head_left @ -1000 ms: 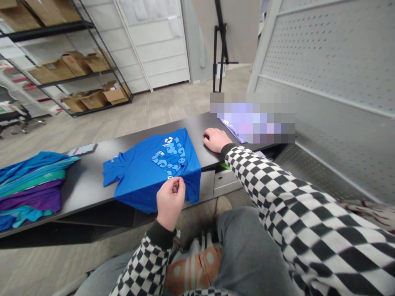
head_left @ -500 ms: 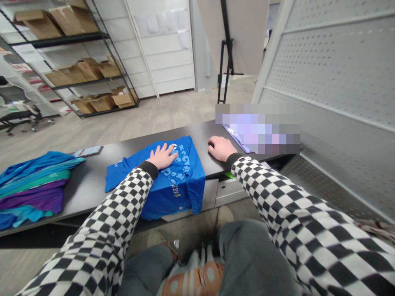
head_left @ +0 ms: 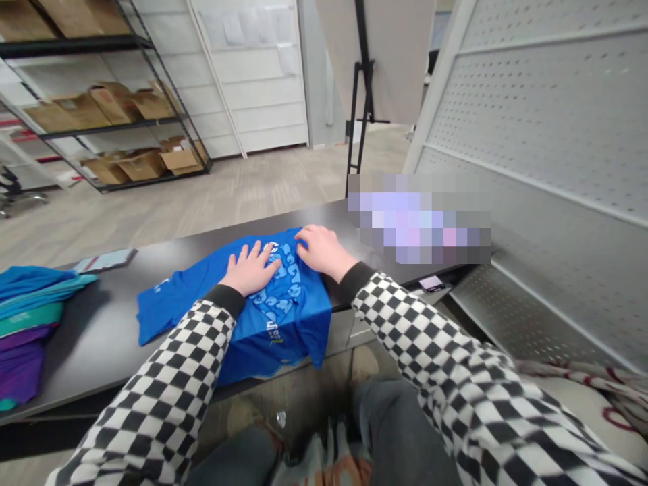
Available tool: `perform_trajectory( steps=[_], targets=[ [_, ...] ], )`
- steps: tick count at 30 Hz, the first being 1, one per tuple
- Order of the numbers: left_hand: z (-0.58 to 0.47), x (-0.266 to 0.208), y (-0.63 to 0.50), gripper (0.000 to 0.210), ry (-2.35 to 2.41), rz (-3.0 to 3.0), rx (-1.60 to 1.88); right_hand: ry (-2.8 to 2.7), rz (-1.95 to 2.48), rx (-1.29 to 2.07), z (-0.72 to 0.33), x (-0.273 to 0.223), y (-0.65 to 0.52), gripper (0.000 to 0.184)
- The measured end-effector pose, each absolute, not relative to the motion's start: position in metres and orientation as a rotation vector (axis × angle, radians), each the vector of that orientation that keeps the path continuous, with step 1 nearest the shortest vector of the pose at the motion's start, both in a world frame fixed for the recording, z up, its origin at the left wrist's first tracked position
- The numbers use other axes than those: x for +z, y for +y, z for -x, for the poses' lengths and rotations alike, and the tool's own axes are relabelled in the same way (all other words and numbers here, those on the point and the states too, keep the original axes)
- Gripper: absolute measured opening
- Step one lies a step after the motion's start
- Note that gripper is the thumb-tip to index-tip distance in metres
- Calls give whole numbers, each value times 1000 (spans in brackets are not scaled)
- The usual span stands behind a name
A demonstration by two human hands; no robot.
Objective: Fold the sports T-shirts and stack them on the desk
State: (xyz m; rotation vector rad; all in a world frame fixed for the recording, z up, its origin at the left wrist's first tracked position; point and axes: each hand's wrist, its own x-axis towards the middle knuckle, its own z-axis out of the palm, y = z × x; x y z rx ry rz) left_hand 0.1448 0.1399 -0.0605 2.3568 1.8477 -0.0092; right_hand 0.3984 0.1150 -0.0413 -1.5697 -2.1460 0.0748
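Observation:
A blue T-shirt [head_left: 289,332] with a lighter blue print is spread on the dark table, its lower part hanging over the front edge. My left hand [head_left: 252,268] lies flat on the shirt beside the print, fingers spread. At the shirt's upper right, my right hand [head_left: 324,251] has bent fingers, with thumb and forefinger closed on the fabric. The cloth directly under both hands is hidden.
Folded blue, green and purple clothes [head_left: 30,317] lie at the table's [head_left: 109,341] left end, near a flat pale packet [head_left: 106,260]. A pixelated patch covers the right end. A phone [head_left: 432,283] sits by the front edge. A perforated panel [head_left: 536,162] stands right.
My right hand has moved left from the bare table onto the T-shirt's upper right. My left hand stays spread on the shirt. The view has shifted slightly.

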Motion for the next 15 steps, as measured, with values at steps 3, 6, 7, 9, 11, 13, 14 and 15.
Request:
perform_trajectory(
  steps=[3,6,7,9,11,13,14,15],
  targets=[
    [-142,-60,150,88,1820,-2333,-56,-2299,1641,123,-373,-45,147,35],
    [-141,-59,170,91,1826,-2307,-82,-2358,1630,172,-373,-53,177,39],
    [-141,-58,178,92,1837,-2298,-80,-2356,1614,187,-377,-55,186,40],
    [-143,-58,196,92,1861,-2283,-65,-2341,1599,226,-384,-59,202,44],
    [-147,-58,212,92,1877,-2271,-49,-2336,1606,255,-389,-61,216,47],
    [-152,-58,221,92,1872,-2273,-30,-2343,1607,242,-391,-61,228,48],
    [-154,-59,224,92,1867,-2280,-8,-2343,1611,228,-391,-60,233,48],
    [-157,-59,226,93,1860,-2289,30,-2339,1617,218,-391,-60,237,48]
  ],
)
